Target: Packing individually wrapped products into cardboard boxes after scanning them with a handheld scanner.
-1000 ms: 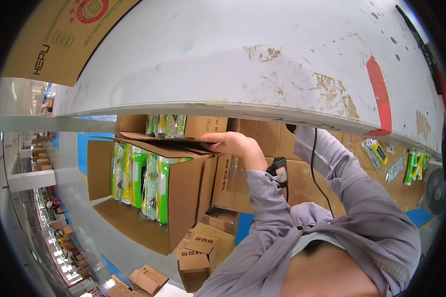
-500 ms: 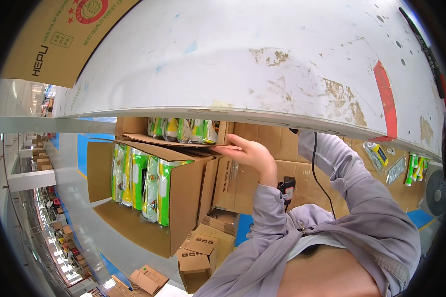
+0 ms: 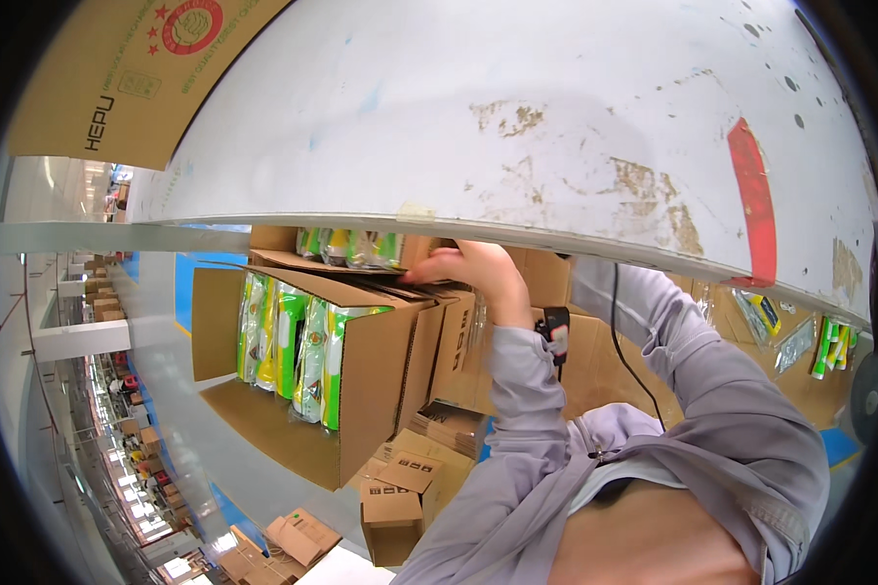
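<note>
My left hand reaches in beneath the table's near edge, its bent fingers gripping a cardboard flap of the far carton. Green, white and yellow plastic-wrapped packs stand inside that carton, partly under the tabletop. Closer to me, an open carton holds a row of similar packs. My right forearm runs up to the table edge, which hides the right hand. A black device with a cable sits at my left wrist.
The scuffed white table carries red tape; a printed carton stands at its far left. Small cartons lie below. Bagged parts, green-and-white packs and a fan are at right. A black cable hangs ahead.
My left hand has moved from lying open under the flap to gripping it with bent fingers. The view has shifted slightly, and the far carton shows less.
</note>
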A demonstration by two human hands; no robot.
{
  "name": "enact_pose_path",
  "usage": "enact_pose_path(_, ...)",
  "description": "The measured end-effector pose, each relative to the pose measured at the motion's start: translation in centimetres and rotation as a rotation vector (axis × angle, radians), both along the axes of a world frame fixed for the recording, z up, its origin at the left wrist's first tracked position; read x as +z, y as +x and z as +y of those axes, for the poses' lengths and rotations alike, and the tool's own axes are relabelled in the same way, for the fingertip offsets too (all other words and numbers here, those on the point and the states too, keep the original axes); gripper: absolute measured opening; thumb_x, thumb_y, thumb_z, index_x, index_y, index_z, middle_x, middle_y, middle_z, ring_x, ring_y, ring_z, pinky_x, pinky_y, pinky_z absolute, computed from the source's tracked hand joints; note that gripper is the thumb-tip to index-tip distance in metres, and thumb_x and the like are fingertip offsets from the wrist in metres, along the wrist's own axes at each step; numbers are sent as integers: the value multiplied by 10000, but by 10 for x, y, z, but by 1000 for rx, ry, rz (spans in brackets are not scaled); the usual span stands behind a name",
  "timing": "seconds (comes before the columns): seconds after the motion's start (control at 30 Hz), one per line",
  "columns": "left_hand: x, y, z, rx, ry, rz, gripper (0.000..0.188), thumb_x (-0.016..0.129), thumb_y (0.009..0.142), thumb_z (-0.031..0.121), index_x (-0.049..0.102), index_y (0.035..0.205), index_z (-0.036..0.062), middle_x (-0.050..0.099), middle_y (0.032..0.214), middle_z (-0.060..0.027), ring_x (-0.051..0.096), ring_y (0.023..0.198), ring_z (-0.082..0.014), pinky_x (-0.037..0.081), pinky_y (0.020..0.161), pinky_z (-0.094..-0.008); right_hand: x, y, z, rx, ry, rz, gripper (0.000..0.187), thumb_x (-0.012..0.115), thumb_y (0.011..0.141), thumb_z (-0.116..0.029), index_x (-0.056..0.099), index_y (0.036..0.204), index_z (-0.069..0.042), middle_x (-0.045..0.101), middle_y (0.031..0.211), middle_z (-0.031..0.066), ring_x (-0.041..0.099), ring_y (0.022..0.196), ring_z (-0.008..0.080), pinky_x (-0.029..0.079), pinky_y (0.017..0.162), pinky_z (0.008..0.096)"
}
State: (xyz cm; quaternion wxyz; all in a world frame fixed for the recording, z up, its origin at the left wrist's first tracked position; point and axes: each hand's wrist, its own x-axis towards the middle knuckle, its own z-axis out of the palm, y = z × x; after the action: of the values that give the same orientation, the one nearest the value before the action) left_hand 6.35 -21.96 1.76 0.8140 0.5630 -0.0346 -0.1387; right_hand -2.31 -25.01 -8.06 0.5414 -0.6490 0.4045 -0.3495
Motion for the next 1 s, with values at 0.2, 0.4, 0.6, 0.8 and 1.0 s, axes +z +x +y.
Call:
enact_pose_path(0.2, 21, -43, 62, -189, 298, -66, 797, 534, 870, 135, -13, 1411, -74, 162, 1455, -229, 255, 1325, -232, 248, 1075, -331, 63, 28, 22, 165, 572, -170, 482, 399, 967, -295, 362, 1337, 12, 351, 1406, 173, 321, 1312, 252, 257, 1082, 333)
enact_pose_path(0.4, 26, -72, 135, -382, 331, -363, 678, 515, 877, 68, 102, 1404, -34, 182, 1461, -186, 249, 1336, -295, 254, 1068, -379, 55, 64, 41, 283, -81, -191, 514, 595, 817, -144, 419, 1254, 60, 383, 1331, 292, 359, 1286, 351, 310, 1041, 378)
enact_pose_path(0.6, 11, -84, 203, -686, 272, -451, 522, 512, 858, -1, 271, 1320, -13, 327, 1387, -170, 402, 1243, -266, 350, 991, -370, 47, 23, -74, -249, -624, 287, 557, 647, 709, -278, 475, 1181, -37, 478, 1196, 201, 423, 1142, 379, 361, 947, 451)
enact_pose_path(0.8, -2, -65, 262, -914, 444, -403, 282, 521, 883, 38, 475, 1155, -18, 566, 1138, -134, 575, 1032, -202, 442, 890, -308, 71, -6, -111, 289, -765, 628, 280, 557, 854, -302, 566, 843, -23, 588, 951, 124, 586, 892, 328, 469, 763, 420)
enact_pose_path(1.0, -15, -39, 289, -827, 448, -287, 191, 537, 888, 69, 545, 1065, -4, 632, 1002, -96, 596, 935, -154, 460, 830, -278, 119, -67, 22, 197, -725, 565, 180, 525, 844, -201, 565, 787, -35, 574, 814, 127, 590, 779, 324, 477, 684, 427)
